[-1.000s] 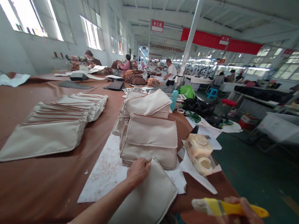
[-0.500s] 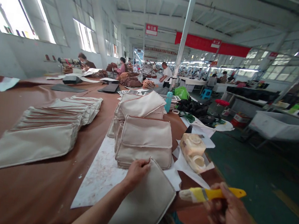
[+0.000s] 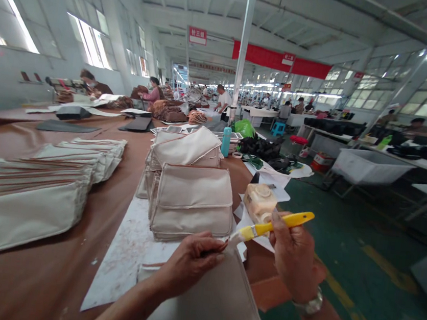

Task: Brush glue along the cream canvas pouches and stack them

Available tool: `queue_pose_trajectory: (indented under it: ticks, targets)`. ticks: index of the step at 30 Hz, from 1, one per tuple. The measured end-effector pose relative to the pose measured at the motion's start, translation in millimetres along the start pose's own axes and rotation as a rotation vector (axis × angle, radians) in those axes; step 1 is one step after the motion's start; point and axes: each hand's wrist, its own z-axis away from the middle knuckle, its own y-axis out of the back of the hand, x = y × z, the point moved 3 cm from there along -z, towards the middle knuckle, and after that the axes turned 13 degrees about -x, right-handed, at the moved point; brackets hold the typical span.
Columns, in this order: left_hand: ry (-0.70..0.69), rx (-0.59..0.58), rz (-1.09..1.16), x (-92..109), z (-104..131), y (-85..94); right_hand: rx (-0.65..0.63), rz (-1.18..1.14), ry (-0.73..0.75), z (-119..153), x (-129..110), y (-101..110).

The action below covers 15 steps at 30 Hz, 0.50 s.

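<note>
- Brush (image 3: 259, 230) has moved leftward since the earlier frame, from clear of the beige piece (image 3: 213, 298) to its upper edge, beside the left hand's fingertips.
- Right hand (image 3: 295, 254): fingers closed around the yellow handle; brush tilted, bristles low and to the left, handle end raised. A watch (image 3: 312, 302) is on the wrist.
- Left hand (image 3: 196, 258): fingers pinched together on the piece's upper edge, near a corner. Bristles appear to meet the edge there; exact contact is too small to confirm.
- Beige piece: located at the near edge of the brown tabletop (image 3: 91, 233), in front of the stacked beige pieces (image 3: 194, 194).
- Stack: rests partly over a stained white sheet (image 3: 117, 257).
- Plastic container (image 3: 259, 201): right of the stack, partly hidden by the right hand.
- Second group of beige pieces (image 3: 25, 215): overlapping in a row, on the tabletop's left side.
</note>
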Motion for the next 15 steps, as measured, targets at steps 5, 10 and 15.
queue_pose_trajectory:
  ticks: [5,10,15]
  targets:
    - [0.004,-0.058,-0.013,1,1,-2.5,-0.049,-0.002,0.06,8,-7,1]
    - [-0.03,-0.112,-0.14,9,6,-6.4,-0.013,0.059,0.05,12,2,4]
    - [-0.175,0.0,-0.448,19,22,-11.6,0.107,-0.234,-0.006,12,-3,22]
